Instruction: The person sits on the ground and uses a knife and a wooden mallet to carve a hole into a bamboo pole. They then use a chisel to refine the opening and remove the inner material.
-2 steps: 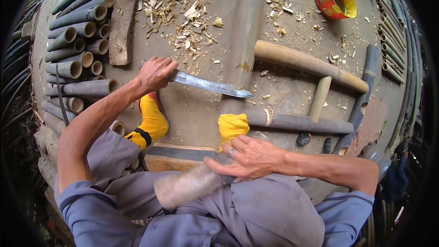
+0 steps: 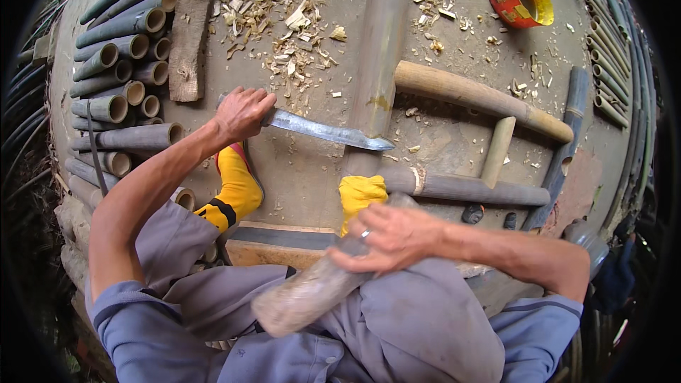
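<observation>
My left hand [image 2: 245,111] is wrapped round the handle of a long machete [image 2: 323,130]. Its bright blade reaches right, and the tip crosses the thick bamboo pole [image 2: 386,35], appearing to rest on it. Closed round a wooden mallet [image 2: 308,296], my right hand [image 2: 390,236] is slightly blurred over my lap. The thick end of the mallet points to the lower left, and part of its shaft is hidden behind my fingers. Beyond that hand, my foot in a yellow sock [image 2: 362,195] is against the near end of the pole.
A bamboo frame [image 2: 468,190] lies right of the pole. Cut bamboo tubes [image 2: 131,138] are stacked at left beside a rough plank [image 2: 195,32]. Wood chips [image 2: 294,35] litter the ground, and a red and yellow bucket [image 2: 507,3] stands at far right. My other yellow-socked foot [image 2: 237,184] is at left.
My right hand and the mallet have moved a little to the right, and the mallet's thick end has swung lower. The left hand and machete stay in place.
</observation>
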The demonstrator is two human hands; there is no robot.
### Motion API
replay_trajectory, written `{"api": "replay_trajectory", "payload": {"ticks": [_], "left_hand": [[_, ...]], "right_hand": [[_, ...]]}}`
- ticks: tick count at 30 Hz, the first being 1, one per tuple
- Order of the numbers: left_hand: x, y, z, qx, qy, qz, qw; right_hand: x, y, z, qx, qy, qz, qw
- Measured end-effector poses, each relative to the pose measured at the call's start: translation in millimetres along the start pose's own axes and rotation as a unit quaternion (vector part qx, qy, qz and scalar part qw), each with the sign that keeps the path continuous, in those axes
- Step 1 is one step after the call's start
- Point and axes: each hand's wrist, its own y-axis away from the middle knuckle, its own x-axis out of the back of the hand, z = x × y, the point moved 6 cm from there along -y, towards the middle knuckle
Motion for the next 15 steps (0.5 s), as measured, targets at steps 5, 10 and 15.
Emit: {"api": "replay_trajectory", "payload": {"ticks": [5, 10, 15], "left_hand": [[-1.4, -3.4, -2.7, 0.004, -0.004, 0.008, 1.000], [-1.3, -9.0, -1.5, -0.005, -0.007, -0.020, 1.000], [0.2, -11.5, -0.5, -0.003, 0.008, 0.012, 1.000]], "right_hand": [[-0.7, 21.9, 96.4, -0.399, 0.057, -0.246, 0.881], [-1.1, 8.1, 47.0, -0.120, 0.029, -0.066, 0.990], [2.0, 41.3, 103.3, -0.336, 0.124, -0.201, 0.912]]}}
